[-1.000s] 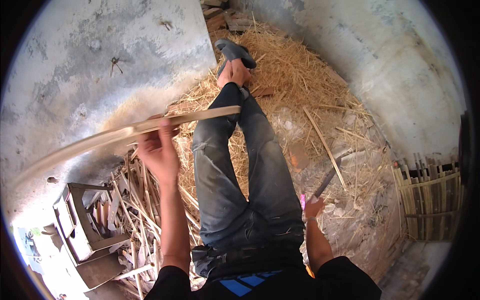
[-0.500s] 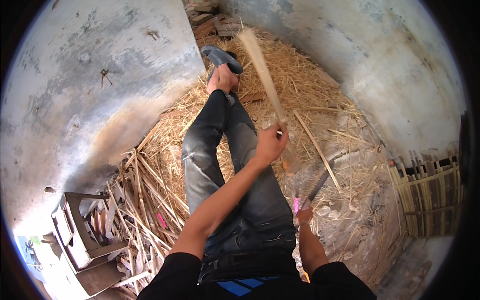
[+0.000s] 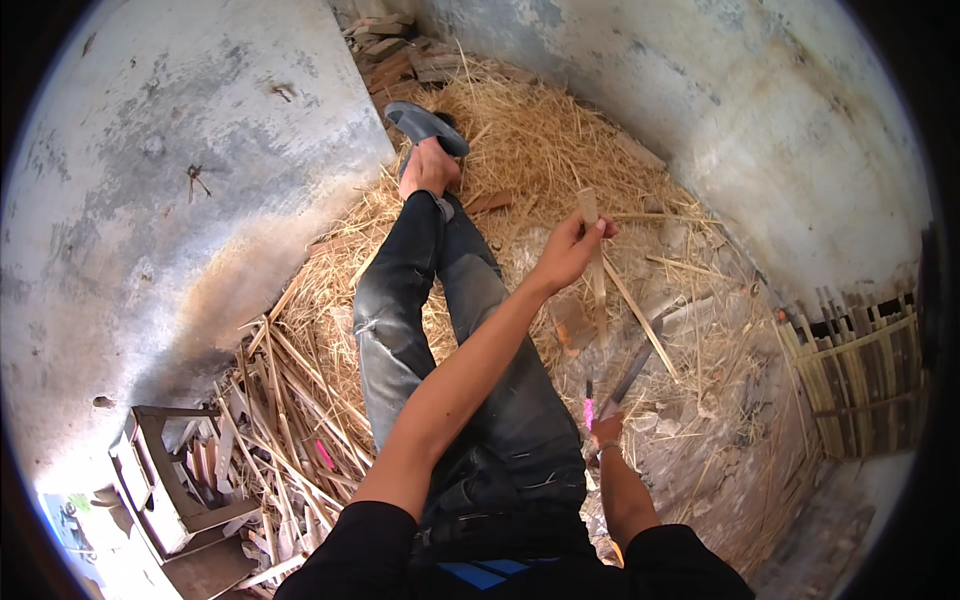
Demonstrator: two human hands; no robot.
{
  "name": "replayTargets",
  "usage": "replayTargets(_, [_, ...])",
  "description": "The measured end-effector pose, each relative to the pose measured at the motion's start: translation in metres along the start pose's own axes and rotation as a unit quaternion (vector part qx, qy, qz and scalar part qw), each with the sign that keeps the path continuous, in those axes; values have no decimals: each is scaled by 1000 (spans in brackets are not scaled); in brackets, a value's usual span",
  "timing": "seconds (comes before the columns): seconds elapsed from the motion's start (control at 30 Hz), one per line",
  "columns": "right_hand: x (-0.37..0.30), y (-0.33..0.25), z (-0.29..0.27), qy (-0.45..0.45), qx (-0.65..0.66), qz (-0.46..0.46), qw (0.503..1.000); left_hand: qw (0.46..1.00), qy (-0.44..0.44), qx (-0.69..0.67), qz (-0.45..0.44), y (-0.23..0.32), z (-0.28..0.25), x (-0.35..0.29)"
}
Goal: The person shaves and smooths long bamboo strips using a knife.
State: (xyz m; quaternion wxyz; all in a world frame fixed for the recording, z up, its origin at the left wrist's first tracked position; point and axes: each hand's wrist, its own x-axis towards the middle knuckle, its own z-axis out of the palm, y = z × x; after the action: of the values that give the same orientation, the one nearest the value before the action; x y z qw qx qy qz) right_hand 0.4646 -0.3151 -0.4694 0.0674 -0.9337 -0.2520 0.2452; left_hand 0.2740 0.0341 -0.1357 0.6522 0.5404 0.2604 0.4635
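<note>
A pale flat wooden strip (image 3: 598,280) is held by my left hand (image 3: 575,250), its fingers closed round it near the upper end. Its lower end reaches down beside a brown wooden block (image 3: 572,327) on the ground. My right hand (image 3: 607,428) is low on the right, closed round the near end of a long dark blade like a machete (image 3: 634,370). The blade points up and to the right, apart from the strip. Just left of this hand lies a thin dark tool with a bright pink handle (image 3: 589,410).
Straw (image 3: 540,140) covers the ground around my outstretched legs (image 3: 410,300). Split sticks (image 3: 290,400) pile up at left beside a wooden frame (image 3: 190,480). A loose stick (image 3: 640,315) lies ahead of the blade. At right stands a slatted bamboo basket (image 3: 865,385); walls (image 3: 700,90) close in.
My left hand has moved up and right with the strip. The strip's long end, which reached far upward, now hangs below the hand. My right hand and the blade have barely moved.
</note>
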Motion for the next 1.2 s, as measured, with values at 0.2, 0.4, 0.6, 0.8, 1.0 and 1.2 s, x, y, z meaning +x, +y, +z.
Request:
replayTargets(0.2, [2,-23,-3,-66,-22,22,997,991,80,27,106,65,19,-14])
replayTargets(0.4, [-5,-36,7,-20,236,64,969,966,93,176,164,70,12,-30])
replayTargets(0.6, [-68,-96,-48,-114,572,76,809,979,98,91,154,42,7,-35])
replayTargets(0.8, [-99,-125,-109,-190,618,63,760,961,110,-37,249,90,10,0])
replayTargets(1.0, [-121,-147,-195,-295,712,119,627,977,96,-36,189,96,15,16])
replayTargets(1.2, [-153,-169,-225,-28,759,121,639,964,165,-102,180,95,38,19])
